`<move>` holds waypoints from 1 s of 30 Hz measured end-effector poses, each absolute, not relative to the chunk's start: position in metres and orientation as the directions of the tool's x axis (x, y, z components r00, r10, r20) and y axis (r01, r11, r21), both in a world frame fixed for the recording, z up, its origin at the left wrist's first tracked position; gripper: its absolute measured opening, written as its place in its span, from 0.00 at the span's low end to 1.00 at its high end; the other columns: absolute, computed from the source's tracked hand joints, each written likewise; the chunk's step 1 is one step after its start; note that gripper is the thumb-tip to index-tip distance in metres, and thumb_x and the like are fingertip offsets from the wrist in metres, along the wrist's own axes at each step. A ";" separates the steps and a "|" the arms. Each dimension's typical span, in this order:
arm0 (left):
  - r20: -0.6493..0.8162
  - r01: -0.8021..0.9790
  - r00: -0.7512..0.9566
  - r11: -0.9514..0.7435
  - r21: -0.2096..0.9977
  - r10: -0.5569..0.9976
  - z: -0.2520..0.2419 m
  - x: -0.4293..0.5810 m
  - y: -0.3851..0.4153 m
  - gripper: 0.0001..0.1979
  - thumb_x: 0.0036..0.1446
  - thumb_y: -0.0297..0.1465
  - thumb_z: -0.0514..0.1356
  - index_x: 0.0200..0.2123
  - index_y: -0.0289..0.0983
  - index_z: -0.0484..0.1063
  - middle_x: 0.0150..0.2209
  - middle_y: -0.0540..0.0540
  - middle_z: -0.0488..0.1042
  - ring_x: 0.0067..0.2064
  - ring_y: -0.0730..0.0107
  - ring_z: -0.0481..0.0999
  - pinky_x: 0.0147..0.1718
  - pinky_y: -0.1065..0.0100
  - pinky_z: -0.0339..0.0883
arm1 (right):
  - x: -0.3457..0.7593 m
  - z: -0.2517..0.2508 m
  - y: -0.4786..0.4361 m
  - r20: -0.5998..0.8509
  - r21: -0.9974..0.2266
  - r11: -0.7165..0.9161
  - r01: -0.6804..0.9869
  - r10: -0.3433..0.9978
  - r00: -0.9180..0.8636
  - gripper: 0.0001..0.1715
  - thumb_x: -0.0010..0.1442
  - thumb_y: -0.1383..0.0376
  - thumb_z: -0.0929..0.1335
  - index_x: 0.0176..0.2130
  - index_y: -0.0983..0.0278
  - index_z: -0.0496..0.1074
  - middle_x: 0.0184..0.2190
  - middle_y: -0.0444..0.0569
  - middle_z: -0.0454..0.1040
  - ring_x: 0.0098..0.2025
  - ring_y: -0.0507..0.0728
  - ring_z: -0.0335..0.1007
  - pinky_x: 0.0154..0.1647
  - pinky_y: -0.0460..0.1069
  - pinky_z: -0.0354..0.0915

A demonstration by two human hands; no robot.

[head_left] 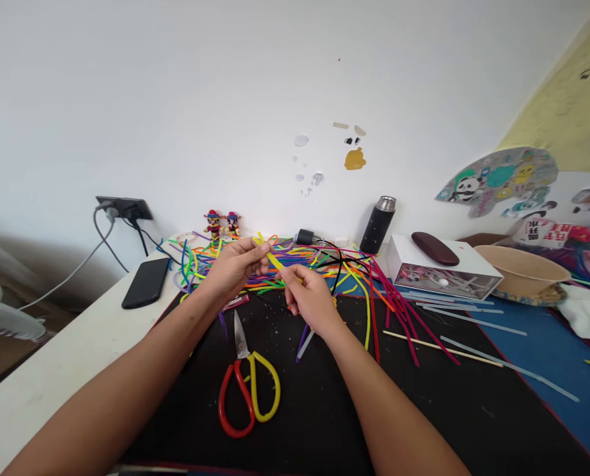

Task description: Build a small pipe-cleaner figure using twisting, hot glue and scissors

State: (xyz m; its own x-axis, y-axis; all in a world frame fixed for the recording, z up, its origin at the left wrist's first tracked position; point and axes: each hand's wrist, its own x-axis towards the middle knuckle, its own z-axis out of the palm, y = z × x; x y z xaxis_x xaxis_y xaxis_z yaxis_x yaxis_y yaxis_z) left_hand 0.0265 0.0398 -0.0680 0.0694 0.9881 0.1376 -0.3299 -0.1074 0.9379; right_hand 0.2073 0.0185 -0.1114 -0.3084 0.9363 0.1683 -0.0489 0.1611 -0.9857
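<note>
My left hand [236, 266] and my right hand [309, 296] are raised over a black mat [325, 410], both pinched on a yellow pipe cleaner [274, 259] stretched between them. The left fingers grip its upper end, the right fingers its lower end. Behind the hands lies a heap of coloured pipe cleaners [325, 261] in red, orange, green, purple and yellow. Scissors [245, 383] with one red and one yellow handle lie on the mat below my hands, blades pointing away from me.
A black phone [146, 281] lies on the white table at left, near a wall socket with cables [124, 208]. At right are a dark flask [379, 225], a white box [441, 268] with a dark case on it, a tan bowl [520, 268], thin sticks [444, 349], two small figurines [222, 223].
</note>
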 end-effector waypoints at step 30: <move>0.098 -0.437 -0.027 -0.100 0.894 0.995 -0.079 0.019 0.051 0.18 0.45 0.35 0.79 0.28 0.31 0.76 0.23 0.50 0.74 0.23 0.77 0.73 0.22 0.77 0.66 | 0.209 -0.112 0.019 0.181 -0.963 0.224 0.151 0.950 -0.254 0.25 0.71 0.46 0.63 0.37 0.62 0.75 0.18 0.38 0.68 0.16 0.49 0.62 0.18 0.44 0.56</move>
State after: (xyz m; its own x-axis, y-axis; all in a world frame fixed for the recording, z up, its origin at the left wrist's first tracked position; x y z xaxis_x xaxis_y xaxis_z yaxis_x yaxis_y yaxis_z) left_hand 0.0195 0.0515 -0.0785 -0.0269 0.9949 0.0976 -0.4367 -0.0995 0.8941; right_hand 0.2089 0.0192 -0.1116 -0.2543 0.9501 0.1807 0.1513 0.2236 -0.9629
